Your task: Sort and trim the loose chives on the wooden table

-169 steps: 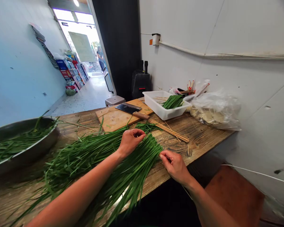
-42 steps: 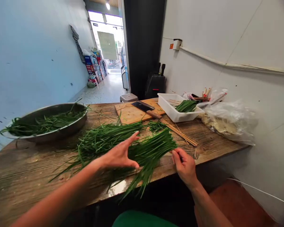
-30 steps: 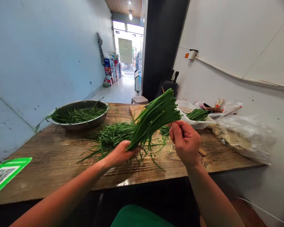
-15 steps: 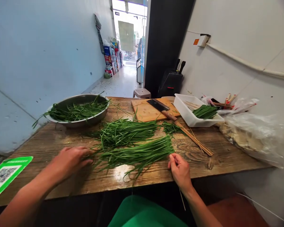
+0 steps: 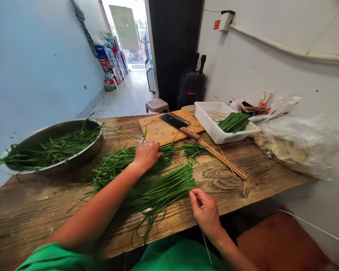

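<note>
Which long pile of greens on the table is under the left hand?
The rear pile, nearer the cutting board; the front pile lies by the right hand instead.

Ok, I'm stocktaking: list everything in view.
Table: 1, brown, foreground
Large leaf piles: 2, green, on table
Bowl: 1, grey, table's left
Board: 1, tan, table's back
Cleaver: 1, black, brown-handled, on board
Sticks: several, tan, by cleaver
Tub: 1, white, beside board
Large bag: 1, clear, beside tub
Stool: 1, grey, behind table
Case: 1, black, behind table
Boxes: several, mixed, left wall
Left hand: 1, bare, over far pile
Right hand: 1, bare, holding thin stick
</note>
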A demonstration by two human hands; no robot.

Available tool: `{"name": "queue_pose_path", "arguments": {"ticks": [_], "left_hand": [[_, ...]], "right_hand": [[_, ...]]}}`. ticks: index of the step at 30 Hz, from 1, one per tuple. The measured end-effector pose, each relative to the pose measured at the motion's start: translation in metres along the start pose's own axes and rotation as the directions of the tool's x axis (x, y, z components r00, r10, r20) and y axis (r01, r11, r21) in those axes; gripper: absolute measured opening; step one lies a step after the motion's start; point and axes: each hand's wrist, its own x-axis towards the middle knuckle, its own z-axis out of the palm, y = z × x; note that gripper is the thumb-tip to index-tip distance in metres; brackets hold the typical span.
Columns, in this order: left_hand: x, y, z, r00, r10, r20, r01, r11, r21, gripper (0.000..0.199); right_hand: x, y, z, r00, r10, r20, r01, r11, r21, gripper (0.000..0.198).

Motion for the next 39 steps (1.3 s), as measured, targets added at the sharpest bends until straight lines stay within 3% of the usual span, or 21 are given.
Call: {"name": "queue_pose_path", "arguments": {"ticks": [3,9,12,17,23,26,33,39], "left_hand": [[-0.011,-0.007,0.0,0.999,0.011,0.034,-0.013,0.999,0.053,0.033],[-0.037,-0.011,-0.003,0.954,0.298,0.024,-0.299,0.954,0.01,0.021],[-0.045,-0.017,-0.004,0.933,0.36,0.021,-0.359,0.932,-0.051,0.025],[-0.047,-0.024,-0.009,0.919,0.394,-0.023,-0.394,0.913,-0.103,0.026],[-0.04,-0.015,-0.009,0.902,0.43,-0.032,-0.43,0.893,-0.134,0.021],[-0.033,-0.013,-0.003,0.901,0.432,-0.038,-0.433,0.894,-0.117,0.033],[-0.01,-0.016,0.009,0.983,0.171,-0.062,-0.18,0.966,-0.183,0.026],[-0.019,-0.017,0.006,0.954,0.272,-0.125,-0.292,0.936,-0.197,0.022]], "right_hand": [[-0.001,0.001,0.001,1.0,0.005,-0.011,-0.005,1.0,0.004,0.024],[0.0,0.001,0.002,1.0,-0.003,-0.024,0.004,1.0,0.019,0.023],[0.0,0.001,0.001,1.0,-0.004,-0.027,0.004,1.0,0.01,0.023],[-0.001,0.001,0.001,1.0,-0.007,-0.025,0.008,1.0,0.023,0.022],[-0.002,-0.002,-0.001,0.999,-0.01,-0.032,0.013,0.997,0.077,0.02],[-0.002,-0.002,-0.003,1.0,-0.008,-0.022,0.01,0.996,0.087,0.019],[-0.004,0.001,-0.003,1.0,-0.017,-0.014,0.018,0.994,0.11,0.019],[-0.001,0.001,-0.005,0.999,0.011,0.045,-0.017,0.99,0.138,0.02]]}}
